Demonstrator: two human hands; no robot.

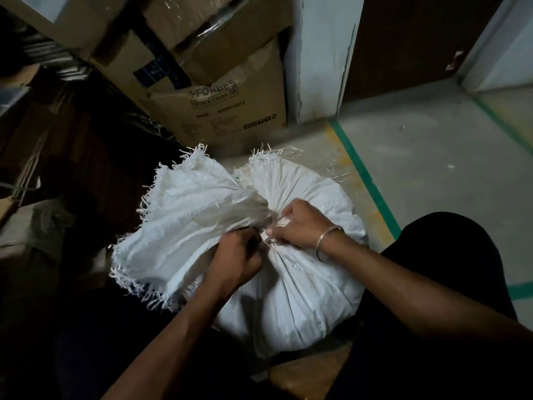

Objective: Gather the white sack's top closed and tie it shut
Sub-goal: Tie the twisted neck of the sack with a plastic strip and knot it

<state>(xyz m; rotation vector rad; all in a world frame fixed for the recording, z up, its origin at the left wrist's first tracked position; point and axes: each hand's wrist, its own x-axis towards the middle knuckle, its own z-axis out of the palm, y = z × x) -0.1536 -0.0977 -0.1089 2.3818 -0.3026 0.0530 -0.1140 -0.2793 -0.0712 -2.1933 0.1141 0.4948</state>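
Note:
A full white woven sack (302,287) stands on the floor between my legs. Its top is gathered into a tight neck at the middle, and the frayed loose mouth (178,215) fans out to the left. A pale tie string (269,238) wraps the neck. My left hand (236,258) is closed at the neck's near side, pinching the string. My right hand (300,223), with a metal bangle on the wrist, grips the string's other end just right of the neck. The knot itself is hidden between my fingers.
Stacked cardboard boxes (219,111) stand just beyond the sack. A white pillar (317,59) and a brown door (409,39) rise at the back right. Green tape lines (366,180) cross the grey floor on the right. Dark clutter fills the left side.

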